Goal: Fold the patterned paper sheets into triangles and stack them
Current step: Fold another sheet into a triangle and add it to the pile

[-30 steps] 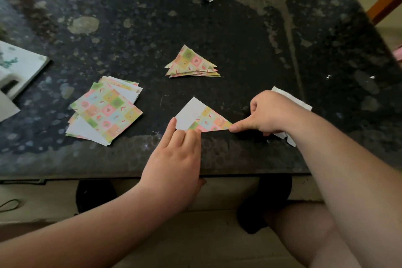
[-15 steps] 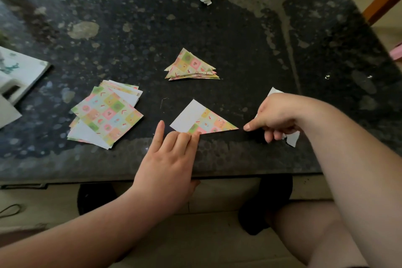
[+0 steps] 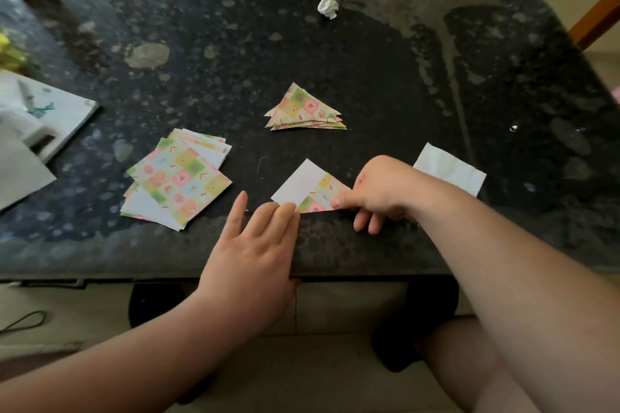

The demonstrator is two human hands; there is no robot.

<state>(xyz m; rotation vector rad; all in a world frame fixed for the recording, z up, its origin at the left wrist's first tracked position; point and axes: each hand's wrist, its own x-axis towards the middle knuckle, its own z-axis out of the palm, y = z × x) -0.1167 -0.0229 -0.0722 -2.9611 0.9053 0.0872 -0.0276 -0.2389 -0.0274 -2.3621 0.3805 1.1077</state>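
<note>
A partly folded sheet [image 3: 307, 186], white back on the left and patterned flap on the right, lies near the front edge of the dark table [image 3: 369, 60]. My left hand [image 3: 258, 245] presses its lower left corner with straight fingers. My right hand [image 3: 379, 194] covers the sheet's right tip and presses one fingertip on the patterned flap by the fold, the other fingers loosely curled. A stack of several folded patterned triangles [image 3: 303, 109] sits behind, in the table's middle. A fanned pile of flat patterned sheets [image 3: 177, 178] lies to the left.
A plain white paper [image 3: 449, 171] lies just behind my right wrist. A crumpled white paper ball [image 3: 328, 7] sits at the back. White papers and a box [image 3: 50, 117] occupy the left edge. An orange chair part [image 3: 597, 20] shows at the right.
My right hand slid left from beyond the sheet's right tip onto the patterned flap. My left hand stays on the lower left corner. The camera view shifted slightly.
</note>
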